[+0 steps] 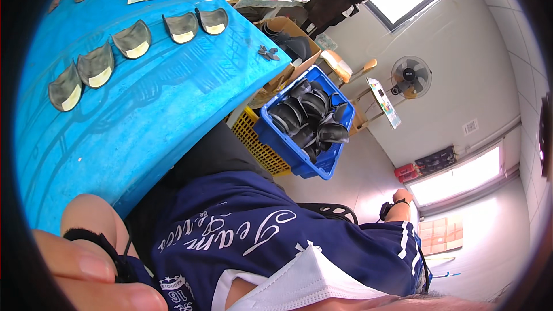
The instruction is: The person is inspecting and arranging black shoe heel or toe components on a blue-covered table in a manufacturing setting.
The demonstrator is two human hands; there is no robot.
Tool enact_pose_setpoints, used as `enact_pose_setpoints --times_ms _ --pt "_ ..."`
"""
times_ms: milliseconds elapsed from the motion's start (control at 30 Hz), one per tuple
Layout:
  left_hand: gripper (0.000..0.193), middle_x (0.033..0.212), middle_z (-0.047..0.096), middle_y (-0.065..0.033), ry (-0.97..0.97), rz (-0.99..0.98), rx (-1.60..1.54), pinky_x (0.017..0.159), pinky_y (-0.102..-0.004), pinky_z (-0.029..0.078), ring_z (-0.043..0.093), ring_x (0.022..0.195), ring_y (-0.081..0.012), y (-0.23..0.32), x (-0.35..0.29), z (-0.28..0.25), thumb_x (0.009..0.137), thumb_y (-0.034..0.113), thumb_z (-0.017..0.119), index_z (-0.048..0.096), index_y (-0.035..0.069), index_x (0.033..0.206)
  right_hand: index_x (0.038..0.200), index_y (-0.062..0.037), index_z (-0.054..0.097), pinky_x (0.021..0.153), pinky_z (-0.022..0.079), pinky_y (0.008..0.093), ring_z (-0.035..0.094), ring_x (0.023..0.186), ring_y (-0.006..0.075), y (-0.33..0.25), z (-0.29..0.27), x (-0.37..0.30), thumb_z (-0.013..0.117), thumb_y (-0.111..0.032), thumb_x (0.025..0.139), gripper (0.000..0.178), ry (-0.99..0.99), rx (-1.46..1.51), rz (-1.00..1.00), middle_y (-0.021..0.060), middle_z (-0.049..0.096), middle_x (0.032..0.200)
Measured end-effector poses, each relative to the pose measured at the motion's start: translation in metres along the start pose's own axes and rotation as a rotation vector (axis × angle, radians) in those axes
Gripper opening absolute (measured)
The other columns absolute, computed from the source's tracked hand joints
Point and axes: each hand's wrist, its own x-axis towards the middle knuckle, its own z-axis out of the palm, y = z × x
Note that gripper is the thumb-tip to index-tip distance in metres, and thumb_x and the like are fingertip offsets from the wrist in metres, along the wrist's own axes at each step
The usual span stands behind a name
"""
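Close to the camera at the lower left is my left hand [86,270]; two fingers show, stretched out side by side, with nothing visible in them. The rest of this hand is cut off by the picture's edge, and a black strap sits at its wrist. My right hand [404,196] is far out to the right, away from the table; its fingers look curled, with nothing seen in them. A black band with a small device [387,210] is on that wrist. Across the blue-covered table [155,109] stand several dark curved pads [131,40] with cream strips, away from both hands.
A blue crate [328,170] full of black curved pads stands beside the table, next to a yellow basket [259,144]. Small dark pieces [268,53] lie at the table corner. Behind are a cardboard box [311,52], a fan [411,76] and another person [340,0].
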Motion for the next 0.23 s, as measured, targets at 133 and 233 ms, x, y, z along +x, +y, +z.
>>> enact_pose_setpoints --times_ms 133,233 --pt "0.036 0.101 0.051 -0.0069 0.021 0.004 -0.008 0.079 -0.0391 0.045 0.054 0.091 -0.0267 -0.004 -0.006 -0.005 0.082 0.039 0.054 0.048 0.015 0.107 0.102 -0.0141 0.063 0.086 0.042 0.0379 0.055 0.104 0.0219 -0.035 0.072 0.007 0.048 -0.024 0.081 0.027 -0.2 -0.026 -0.237 0.0073 0.058 0.111" --pt "0.036 0.101 0.051 -0.0069 0.007 -0.009 0.032 0.079 -0.0389 0.045 0.054 0.091 -0.0267 0.003 -0.004 -0.007 0.082 0.039 0.054 0.048 0.015 0.108 0.108 -0.012 0.06 0.095 0.037 0.0376 0.05 0.111 0.0207 -0.063 0.116 -0.057 0.054 -0.029 0.079 0.034 -0.357 -0.038 -0.405 0.0099 0.055 0.115"
